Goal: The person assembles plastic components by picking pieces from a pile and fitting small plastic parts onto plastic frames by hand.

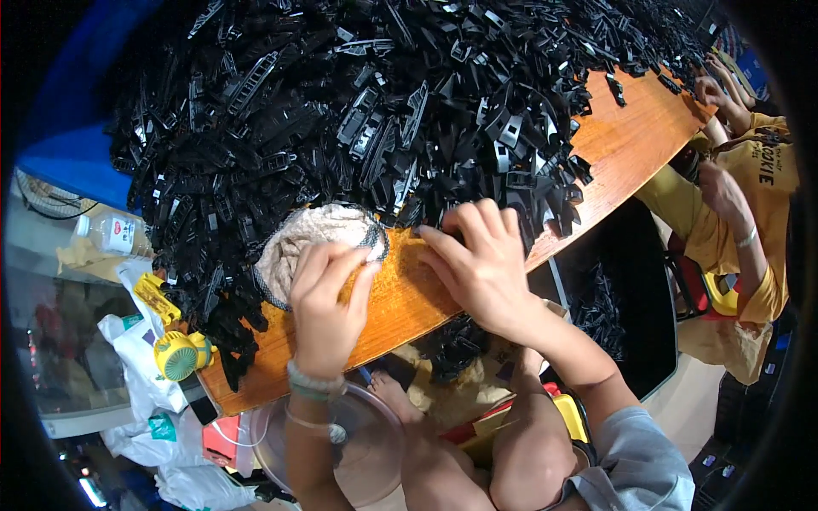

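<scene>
My left hand [328, 298] is closed, thumb and forefinger pinched together over a crumpled beige cloth bundle [311, 234] with a dark checked edge. Whatever sits between those fingertips is too small to make out. A little to the right, my right hand [481, 268] hovers over the wooden table [409, 285], fingers bent and thumb apart from the forefinger, with nothing plainly held. Its fingertips come close to the near edge of a big heap of black plastic parts [341, 128]. Many of those parts are long, shiny and ribbed.
On the left are a clear bottle [115, 232], a green and yellow small fan [181, 353] and white plastic bags [141, 341]. A translucent tub [375, 434] stands below the table edge. A person in a yellow shirt [758, 170] works at the right.
</scene>
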Tool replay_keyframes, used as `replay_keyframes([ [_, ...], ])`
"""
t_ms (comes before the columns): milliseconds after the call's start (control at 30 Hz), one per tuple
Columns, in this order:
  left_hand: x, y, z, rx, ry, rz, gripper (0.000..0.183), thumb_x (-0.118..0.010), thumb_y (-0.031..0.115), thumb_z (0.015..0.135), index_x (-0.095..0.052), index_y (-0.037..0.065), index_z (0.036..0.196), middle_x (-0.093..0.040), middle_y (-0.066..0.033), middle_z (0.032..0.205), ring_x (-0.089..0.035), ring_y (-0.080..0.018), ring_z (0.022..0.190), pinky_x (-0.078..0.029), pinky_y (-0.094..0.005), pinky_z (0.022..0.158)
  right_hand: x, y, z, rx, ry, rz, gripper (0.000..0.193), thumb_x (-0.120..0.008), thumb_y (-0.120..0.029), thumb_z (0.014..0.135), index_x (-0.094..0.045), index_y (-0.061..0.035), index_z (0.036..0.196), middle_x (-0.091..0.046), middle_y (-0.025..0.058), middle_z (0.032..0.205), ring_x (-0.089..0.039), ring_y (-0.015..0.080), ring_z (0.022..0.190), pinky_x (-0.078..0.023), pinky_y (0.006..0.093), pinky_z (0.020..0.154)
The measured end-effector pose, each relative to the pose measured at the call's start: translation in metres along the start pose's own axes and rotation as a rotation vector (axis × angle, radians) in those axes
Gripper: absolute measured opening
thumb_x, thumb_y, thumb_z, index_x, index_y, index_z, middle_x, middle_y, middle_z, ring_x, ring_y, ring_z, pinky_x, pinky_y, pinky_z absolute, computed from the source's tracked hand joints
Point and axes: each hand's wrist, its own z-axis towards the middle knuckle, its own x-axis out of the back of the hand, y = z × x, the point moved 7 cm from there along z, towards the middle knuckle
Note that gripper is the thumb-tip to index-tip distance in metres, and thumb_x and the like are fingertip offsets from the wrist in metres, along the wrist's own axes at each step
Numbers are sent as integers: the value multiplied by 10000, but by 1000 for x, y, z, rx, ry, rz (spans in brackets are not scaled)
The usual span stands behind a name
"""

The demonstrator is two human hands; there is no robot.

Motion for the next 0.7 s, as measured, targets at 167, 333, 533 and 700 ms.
replay_keyframes([
  [167, -30, 15, 44, -206, 125, 366, 162, -702, 120, 835, -640, 12, 938, -573, -108, 888, -567, -286, 825, -461, -386, 709, -26, -10, 7, 36, -6, -171, 148, -578, -164, 719, -620, -35, 778, -523, 87, 903, -498, 230, 910, -362, 365, 756],
  [333, -30, 12, 66, -154, 256, 523, 145, -671, 139, 862, -615, 9, 894, -556, -109, 880, -553, -288, 842, -444, -397, 731, -22, -24, -15, 120, -98, 60, 342, -579, -160, 758, -614, 8, 1054, -539, 91, 990, -507, 234, 923, -386, 353, 788],
  [533, -24, -3, 79, 31, 173, 381, 107, -681, 96, 811, -622, 14, 845, -574, -118, 897, -575, -305, 880, -470, -401, 755, -22, -13, -10, -33, -11, 90, 332, -752, -145, 745, -625, -33, 1031, -576, 91, 1058, -536, 258, 904, -397, 376, 750],
  [700, 4, 10, 24, 116, 149, 183, 135, -692, -13, 769, -571, 0, 827, -582, -115, 882, -568, -322, 853, -466, -406, 768, -26, -2, -15, 23, -23, 128, 303, -761, -119, 726, -629, -37, 987, -596, 85, 1046, -549, 256, 901, -402, 373, 756],
])
